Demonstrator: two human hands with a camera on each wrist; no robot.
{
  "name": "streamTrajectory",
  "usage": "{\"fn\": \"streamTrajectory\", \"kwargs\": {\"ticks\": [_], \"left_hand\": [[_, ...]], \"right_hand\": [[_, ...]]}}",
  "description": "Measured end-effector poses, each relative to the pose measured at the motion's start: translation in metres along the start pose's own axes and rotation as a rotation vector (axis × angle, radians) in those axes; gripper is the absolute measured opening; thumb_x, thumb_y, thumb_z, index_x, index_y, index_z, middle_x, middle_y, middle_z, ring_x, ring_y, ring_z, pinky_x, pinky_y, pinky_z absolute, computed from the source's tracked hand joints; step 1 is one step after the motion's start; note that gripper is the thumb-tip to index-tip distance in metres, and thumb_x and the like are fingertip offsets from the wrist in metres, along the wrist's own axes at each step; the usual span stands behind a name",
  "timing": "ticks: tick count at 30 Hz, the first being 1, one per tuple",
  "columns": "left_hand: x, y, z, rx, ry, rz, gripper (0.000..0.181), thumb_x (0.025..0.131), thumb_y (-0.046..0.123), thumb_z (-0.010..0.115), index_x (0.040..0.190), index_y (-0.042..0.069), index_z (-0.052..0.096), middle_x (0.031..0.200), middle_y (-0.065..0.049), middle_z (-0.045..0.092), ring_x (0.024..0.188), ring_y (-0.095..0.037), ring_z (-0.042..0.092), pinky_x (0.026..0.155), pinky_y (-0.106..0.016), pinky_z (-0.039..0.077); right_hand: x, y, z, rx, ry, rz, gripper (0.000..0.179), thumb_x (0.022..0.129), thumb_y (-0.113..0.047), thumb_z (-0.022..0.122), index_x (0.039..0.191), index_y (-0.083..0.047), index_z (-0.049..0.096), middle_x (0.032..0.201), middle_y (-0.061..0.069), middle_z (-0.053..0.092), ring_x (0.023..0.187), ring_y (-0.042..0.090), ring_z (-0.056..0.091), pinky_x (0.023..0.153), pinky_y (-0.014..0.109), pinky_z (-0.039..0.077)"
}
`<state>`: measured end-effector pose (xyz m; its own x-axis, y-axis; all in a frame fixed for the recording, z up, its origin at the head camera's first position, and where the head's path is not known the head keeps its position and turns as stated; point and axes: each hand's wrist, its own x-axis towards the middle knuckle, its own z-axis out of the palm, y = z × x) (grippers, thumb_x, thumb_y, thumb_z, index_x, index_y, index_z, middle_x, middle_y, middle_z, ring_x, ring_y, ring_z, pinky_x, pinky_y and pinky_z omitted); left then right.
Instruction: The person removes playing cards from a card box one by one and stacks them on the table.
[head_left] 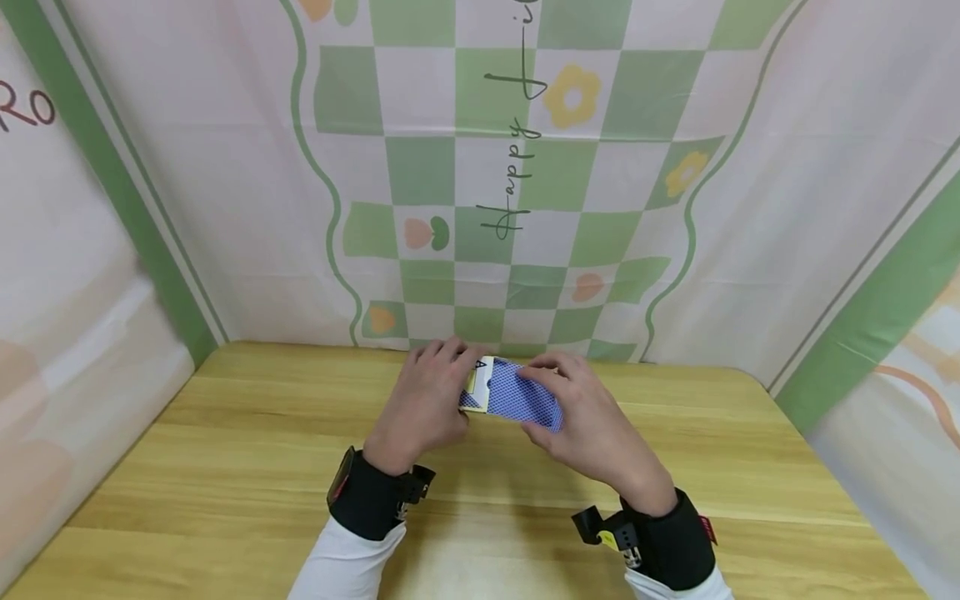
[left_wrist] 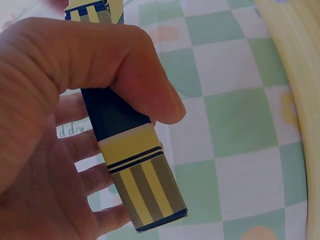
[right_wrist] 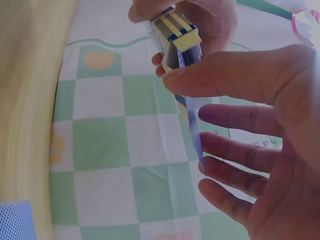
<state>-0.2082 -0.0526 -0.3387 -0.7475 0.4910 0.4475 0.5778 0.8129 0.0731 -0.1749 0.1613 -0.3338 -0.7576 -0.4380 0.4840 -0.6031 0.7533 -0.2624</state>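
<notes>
A playing-card box (head_left: 477, 385) with yellow, blue and white printing is held by my left hand (head_left: 427, 396), above the wooden table. Its striped narrow side (left_wrist: 150, 192) shows in the left wrist view, the thumb lying across it. From the box's right end sticks out a thin piece of blue-patterned playing card (head_left: 521, 394), seen edge-on as a blue strip (right_wrist: 195, 132) in the right wrist view. My right hand (head_left: 588, 417) pinches this part between thumb and fingers. How many cards it holds cannot be told.
The wooden table (head_left: 247, 467) runs under both hands. Behind it hangs a green-and-white checked cloth (head_left: 495, 175), with pale cloth at both sides. A blue-patterned object (right_wrist: 16, 221) shows at the lower left of the right wrist view; its kind is unclear.
</notes>
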Motion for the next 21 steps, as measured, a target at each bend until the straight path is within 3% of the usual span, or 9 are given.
{"fn": "streamTrajectory", "kwargs": {"ticks": [15,21], "left_hand": [[-0.001,-0.011,-0.006,-0.03,-0.018,-0.083,0.072,0.057,0.014,0.074,0.126,0.017,0.051,0.116,-0.003,0.052,0.106,-0.026,0.048,0.091,-0.047,0.034],[-0.003,-0.016,-0.008,-0.056,0.003,-0.102,0.071,0.056,0.01,0.071,0.124,0.017,0.052,0.115,-0.004,0.052,0.104,-0.026,0.048,0.091,-0.047,0.034]], "right_hand": [[-0.005,0.012,-0.008,-0.016,0.026,0.057,0.059,0.07,-0.027,0.075,0.123,-0.012,0.055,0.126,0.003,0.045,0.108,0.022,0.036,0.077,0.036,0.043],[-0.005,0.017,-0.009,-0.046,0.042,0.16,0.065,0.07,-0.032,0.076,0.127,-0.012,0.052,0.12,0.008,0.047,0.104,0.025,0.045,0.072,0.036,0.046]]}}
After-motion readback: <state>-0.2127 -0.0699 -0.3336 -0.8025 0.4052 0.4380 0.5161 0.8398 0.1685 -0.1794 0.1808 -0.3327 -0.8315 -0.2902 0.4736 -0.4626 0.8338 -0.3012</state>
